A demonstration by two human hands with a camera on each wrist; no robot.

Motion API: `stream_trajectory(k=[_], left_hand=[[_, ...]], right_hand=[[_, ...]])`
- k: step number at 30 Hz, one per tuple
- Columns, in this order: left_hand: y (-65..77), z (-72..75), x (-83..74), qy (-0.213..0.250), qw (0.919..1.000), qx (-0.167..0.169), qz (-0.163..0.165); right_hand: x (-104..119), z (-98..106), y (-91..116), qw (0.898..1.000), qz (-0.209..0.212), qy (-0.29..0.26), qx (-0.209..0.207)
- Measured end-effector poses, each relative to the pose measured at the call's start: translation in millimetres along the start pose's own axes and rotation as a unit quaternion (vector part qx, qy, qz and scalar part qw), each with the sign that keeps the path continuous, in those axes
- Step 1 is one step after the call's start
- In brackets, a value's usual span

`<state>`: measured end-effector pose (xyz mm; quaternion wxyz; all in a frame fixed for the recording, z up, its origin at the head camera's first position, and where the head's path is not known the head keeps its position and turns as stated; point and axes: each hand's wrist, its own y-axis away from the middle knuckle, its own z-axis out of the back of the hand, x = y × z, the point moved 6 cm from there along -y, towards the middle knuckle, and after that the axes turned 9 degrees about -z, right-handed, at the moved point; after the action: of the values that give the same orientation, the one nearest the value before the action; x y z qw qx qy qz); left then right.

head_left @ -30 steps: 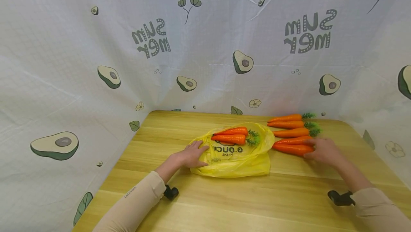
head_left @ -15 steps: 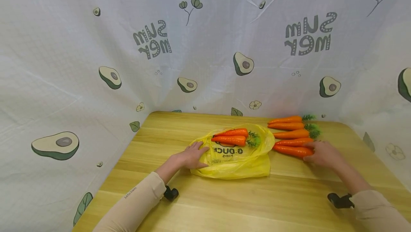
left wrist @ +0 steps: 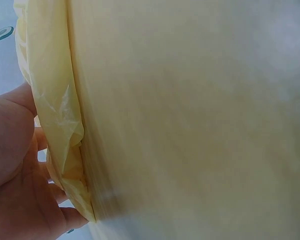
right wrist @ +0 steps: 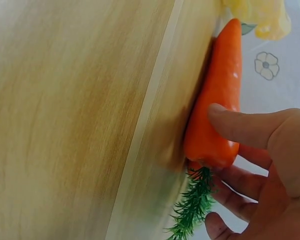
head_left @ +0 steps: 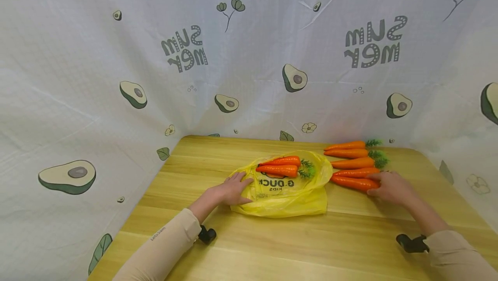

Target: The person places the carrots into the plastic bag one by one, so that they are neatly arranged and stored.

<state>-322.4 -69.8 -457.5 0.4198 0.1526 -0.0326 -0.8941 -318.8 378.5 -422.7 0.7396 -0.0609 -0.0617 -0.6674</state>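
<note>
A yellow plastic bag (head_left: 288, 205) with dark lettering lies flat on the table, two carrots (head_left: 278, 170) with green tops resting on its left-middle part. My left hand (head_left: 232, 189) rests on the bag's left end, fingers spread; the left wrist view shows the bag's folded edge (left wrist: 57, 110) along these fingers. To the right of the bag several more carrots (head_left: 352, 163) lie in a column, tips to the left. My right hand (head_left: 393, 189) holds the leafy end of the two nearest ones, its thumb on the front carrot (right wrist: 217, 95) and its other fingers beyond it.
The wooden table (head_left: 272, 246) reaches back to a white curtain (head_left: 249, 47) printed with avocados and lettering. Black wrist cameras sit below both sleeves, one at the left (head_left: 207, 234) and one at the right (head_left: 412, 243).
My right hand has settled round the ends of the two front carrots, its fingers blurred a second ago. The left hand and the bag keep their places.
</note>
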Motion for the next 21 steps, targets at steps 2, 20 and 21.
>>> stream_trajectory(k=[2,20,21], left_hand=[[0.1,-0.1,0.0,0.0,1.0,-0.001,0.0],[0.6,0.8,-0.6,0.007,1.0,0.002,0.005],[0.6,1.0,-0.7,0.007,1.0,0.002,0.005]], right_hand=[[-0.5,0.1,0.2,1.0,0.0,-0.001,0.001],[-4.6,0.3,-2.8,0.998,0.009,-0.065,0.009],[-4.3,0.4,-2.6,0.998,0.009,-0.066,0.009]])
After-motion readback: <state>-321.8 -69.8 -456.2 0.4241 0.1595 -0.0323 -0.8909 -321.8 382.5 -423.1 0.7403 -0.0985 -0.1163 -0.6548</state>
